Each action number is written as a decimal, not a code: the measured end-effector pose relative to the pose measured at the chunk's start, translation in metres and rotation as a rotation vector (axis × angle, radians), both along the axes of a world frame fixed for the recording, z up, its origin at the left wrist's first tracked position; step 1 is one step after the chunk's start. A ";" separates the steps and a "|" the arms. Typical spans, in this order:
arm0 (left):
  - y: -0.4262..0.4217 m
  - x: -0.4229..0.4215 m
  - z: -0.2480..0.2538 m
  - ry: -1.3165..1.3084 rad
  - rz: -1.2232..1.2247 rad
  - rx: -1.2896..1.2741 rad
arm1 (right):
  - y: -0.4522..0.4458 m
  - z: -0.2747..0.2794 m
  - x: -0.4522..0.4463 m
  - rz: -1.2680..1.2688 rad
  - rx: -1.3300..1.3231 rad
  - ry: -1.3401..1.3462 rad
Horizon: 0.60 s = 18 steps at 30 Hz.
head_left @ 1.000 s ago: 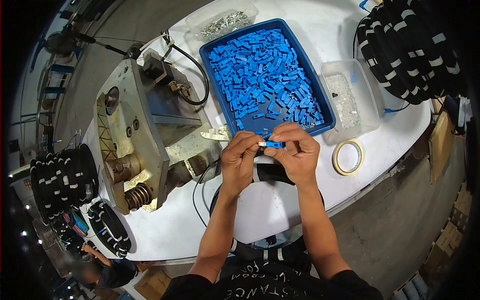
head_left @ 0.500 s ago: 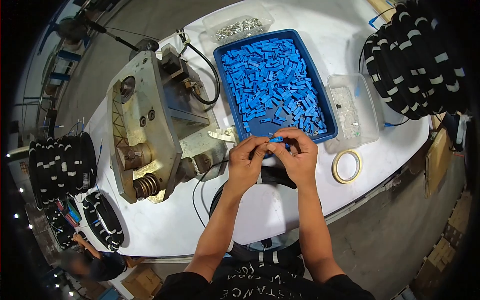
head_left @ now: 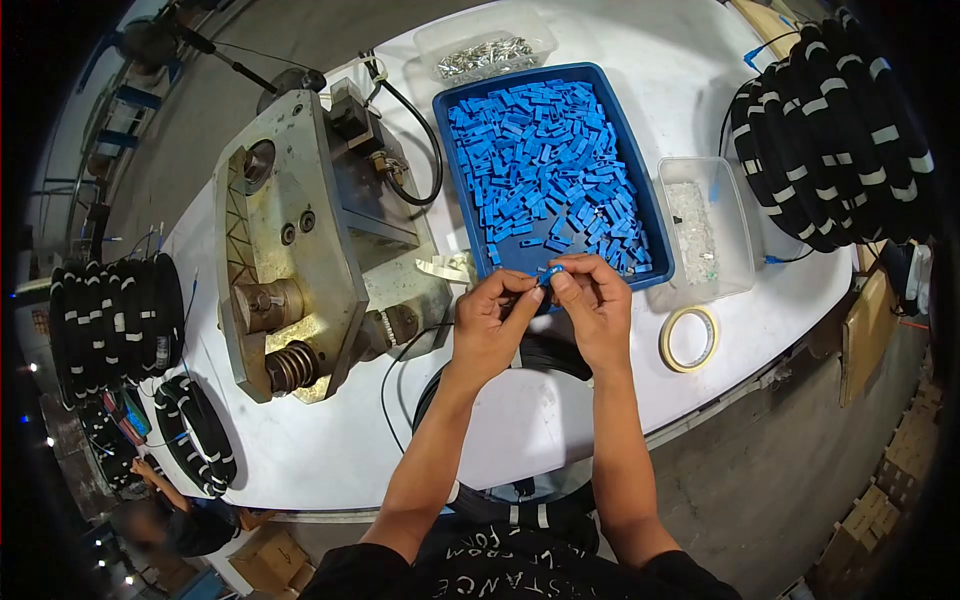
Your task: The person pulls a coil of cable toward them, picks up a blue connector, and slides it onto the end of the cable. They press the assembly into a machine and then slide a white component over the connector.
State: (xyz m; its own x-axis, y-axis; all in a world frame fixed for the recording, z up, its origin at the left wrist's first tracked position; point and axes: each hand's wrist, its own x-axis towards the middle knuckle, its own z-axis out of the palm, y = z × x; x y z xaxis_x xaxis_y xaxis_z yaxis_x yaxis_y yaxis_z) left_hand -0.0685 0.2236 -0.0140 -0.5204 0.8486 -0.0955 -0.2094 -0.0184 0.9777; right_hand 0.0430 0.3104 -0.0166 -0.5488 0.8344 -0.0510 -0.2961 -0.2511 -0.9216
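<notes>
Between the fingertips of both hands is a small blue connector piece [head_left: 548, 273], at the near edge of the blue tray [head_left: 660, 250]. My left hand [head_left: 487, 325] pinches at its left side, fingers closed; what exactly its fingertips grip is hidden. My right hand [head_left: 597, 312] is closed on the blue piece, thumb and forefinger pressed on it. Many loose blue pieces [head_left: 540, 150] fill the tray. A black cable coil [head_left: 550, 355] lies below the hands, partly behind the forearms.
A metal press [head_left: 300, 240] stands at left. Clear bins hold metal parts [head_left: 487, 57] and clear bits [head_left: 692, 230]. Also there: a tape roll [head_left: 689, 338], a large black coil [head_left: 830, 140], left coils [head_left: 120, 325] and, lower left, another person [head_left: 165, 510].
The view has shifted, so the press and tray sit farther right than at first. The pale plug tip seen at the blue piece a second ago no longer shows, and the piece is tilted differently.
</notes>
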 end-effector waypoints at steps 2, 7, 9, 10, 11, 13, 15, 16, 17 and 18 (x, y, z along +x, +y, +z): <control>0.000 0.000 -0.004 0.042 0.007 0.016 | 0.000 -0.002 0.001 0.009 -0.007 -0.007; 0.001 0.002 -0.008 0.098 0.014 0.073 | -0.001 0.000 0.000 0.006 0.027 -0.023; -0.001 0.002 -0.008 0.125 0.014 0.056 | -0.003 0.000 -0.002 -0.016 0.043 -0.024; 0.000 0.002 -0.008 0.124 0.011 0.057 | -0.004 0.000 -0.002 -0.025 0.037 -0.025; 0.001 0.002 -0.007 0.128 0.020 0.089 | -0.005 0.000 -0.003 -0.033 0.032 -0.026; 0.002 0.003 -0.006 0.128 0.025 0.122 | -0.006 -0.001 -0.004 -0.042 0.035 -0.009; 0.001 0.003 -0.003 0.108 0.023 0.126 | -0.006 0.000 -0.004 -0.051 0.039 0.010; 0.001 0.003 -0.004 0.109 0.020 0.127 | -0.006 0.002 -0.004 -0.045 0.032 0.004; 0.001 0.003 -0.004 0.113 0.025 0.128 | -0.006 0.003 -0.005 -0.038 0.026 -0.001; 0.001 0.003 -0.005 0.117 0.029 0.130 | -0.007 0.004 -0.005 -0.041 0.028 0.001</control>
